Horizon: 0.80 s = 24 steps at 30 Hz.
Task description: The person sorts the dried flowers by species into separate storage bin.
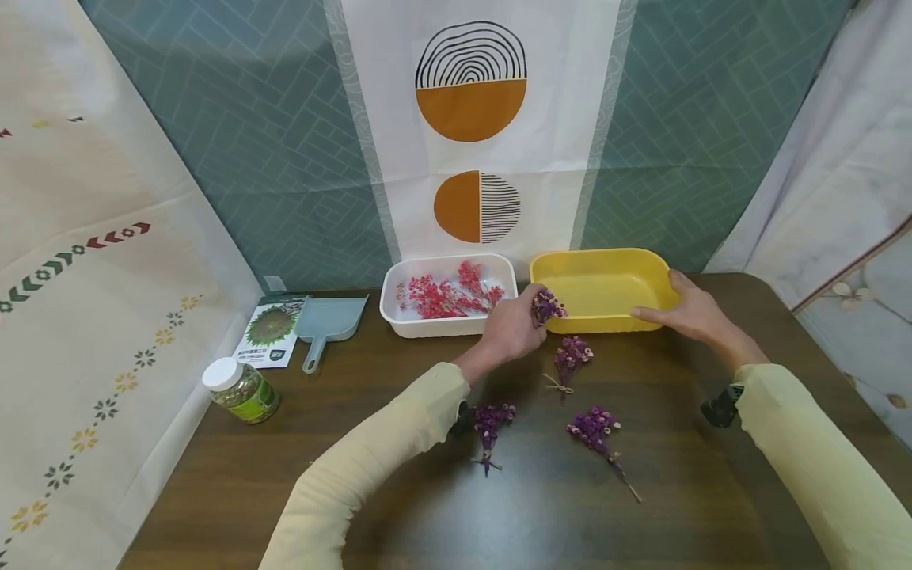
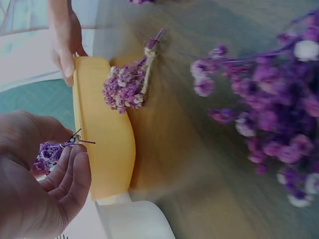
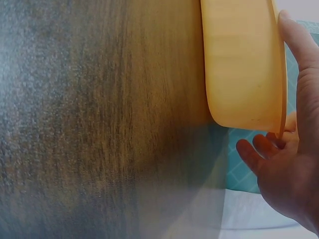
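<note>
"While the left hand (image 1: 514, 326) has its fingers bent in towards the thumb, what does it hold?"

"It pinches a purple bunch (image 1: 549, 307) of small blossoms. The left wrist view shows stem ends poking out past the fingertips."

"Where exactly is that bunch?"

"By the near left corner of the yellow tray (image 1: 598, 289), overlapping its rim as the head view sees it. Whether the two touch, nobody can tell from here."

"And the right hand (image 1: 694, 313)?"

"It grips that tray's right end, thumb at the near rim, the other fingers curled at the outer end, with a fair spread between thumb and forefinger."

"What lies nearer the person?"

"Three more purple bunches on the dark table (image 1: 534, 522). The middle bunch (image 1: 572, 355), tied round its stems, lies just in front of the yellow tray. The left bunch (image 1: 490, 423) is beside the left sleeve (image 1: 385, 435), and the right bunch (image 1: 594, 427) points its stems towards the person's right."

"And next to the yellow tray?"

"Just to its left stands a white tray (image 1: 445, 327) with red sprigs (image 1: 435, 297) in it."

"Farther left?"

"A grey-blue dustpan (image 1: 330, 318), a packet (image 1: 271, 332) printed with a sunflower and, nearer the person, a white-lidded jar (image 1: 242, 389)."

"Behind it all?"

"A teal cloth (image 1: 285, 158) with a white panel (image 1: 556, 119) bearing two patterned circles."
</note>
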{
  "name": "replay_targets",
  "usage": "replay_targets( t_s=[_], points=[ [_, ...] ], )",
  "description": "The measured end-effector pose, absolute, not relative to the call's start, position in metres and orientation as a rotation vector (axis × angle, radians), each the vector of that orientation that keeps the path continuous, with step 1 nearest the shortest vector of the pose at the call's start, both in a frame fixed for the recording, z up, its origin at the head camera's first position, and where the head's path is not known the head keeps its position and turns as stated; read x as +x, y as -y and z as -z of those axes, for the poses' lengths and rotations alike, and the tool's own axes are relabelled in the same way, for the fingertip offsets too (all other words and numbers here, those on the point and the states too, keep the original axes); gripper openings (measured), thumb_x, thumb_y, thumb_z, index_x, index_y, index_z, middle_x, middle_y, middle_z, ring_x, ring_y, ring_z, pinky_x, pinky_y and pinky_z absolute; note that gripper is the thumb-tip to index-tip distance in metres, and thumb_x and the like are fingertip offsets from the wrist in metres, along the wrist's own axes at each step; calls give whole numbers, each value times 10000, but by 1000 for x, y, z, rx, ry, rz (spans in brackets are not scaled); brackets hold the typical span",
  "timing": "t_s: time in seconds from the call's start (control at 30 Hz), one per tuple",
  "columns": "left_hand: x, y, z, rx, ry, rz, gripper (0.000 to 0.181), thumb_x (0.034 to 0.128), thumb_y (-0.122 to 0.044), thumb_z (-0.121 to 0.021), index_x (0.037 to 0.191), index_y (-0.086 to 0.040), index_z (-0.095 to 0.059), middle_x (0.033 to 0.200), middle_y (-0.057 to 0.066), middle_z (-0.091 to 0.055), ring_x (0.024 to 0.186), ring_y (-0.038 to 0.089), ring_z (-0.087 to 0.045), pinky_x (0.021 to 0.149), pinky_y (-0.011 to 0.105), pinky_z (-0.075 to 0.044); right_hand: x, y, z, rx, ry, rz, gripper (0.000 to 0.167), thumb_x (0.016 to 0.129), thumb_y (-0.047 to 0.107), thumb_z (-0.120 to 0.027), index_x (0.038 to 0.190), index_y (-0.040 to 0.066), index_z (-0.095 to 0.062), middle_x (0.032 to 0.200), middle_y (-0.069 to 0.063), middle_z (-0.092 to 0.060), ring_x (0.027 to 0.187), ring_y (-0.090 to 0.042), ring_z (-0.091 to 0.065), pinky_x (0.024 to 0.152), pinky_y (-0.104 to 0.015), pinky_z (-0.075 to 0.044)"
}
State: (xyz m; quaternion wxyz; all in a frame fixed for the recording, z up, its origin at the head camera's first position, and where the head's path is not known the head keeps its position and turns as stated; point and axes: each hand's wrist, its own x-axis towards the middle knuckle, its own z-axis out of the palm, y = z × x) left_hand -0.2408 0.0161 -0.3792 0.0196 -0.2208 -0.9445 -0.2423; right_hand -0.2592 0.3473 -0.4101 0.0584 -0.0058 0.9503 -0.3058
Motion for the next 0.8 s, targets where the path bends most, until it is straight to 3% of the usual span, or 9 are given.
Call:
replay_targets(
  t_s=[0.17, 0.47, 0.8],
  points=[
    [-250, -27, 374, -686, 2937, 758, 654, 870, -183, -744, 1458, -171, -457, 796, 5, -673, 665, 187, -620, 552, 310, -471, -260, -346, 410, -28, -2882, 926, 1246, 846, 648, -676, 1541, -66, 71, 1587, -348, -6, 1413, -564, -109, 1090, -687, -137],
    [-268, -49, 367, -608, 2991, 719, 666, 869, -205, -728, 1473, -214, -447, 1090, 96, -689, 826, 228, -624, 660, 338, -514, -258, -347, 411, 16, -2862, 928, 1267, 833, 672, -672, 1539, -69, 76, 1587, -348, 7, 1410, -569, -107, 1086, -690, -142],
    [-295, -65, 364, -552, 3009, 751, 689, 871, -169, -697, 1496, -240, -416, 1189, 71, -664, 846, 215, -597, 656, 323, -493, -260, -346, 411, 5, -2868, 922, 1255, 836, 663, -676, 1549, -55, 66, 1596, -334, -1, 1423, -551, -95, 1098, -677, -125]
  ],
)
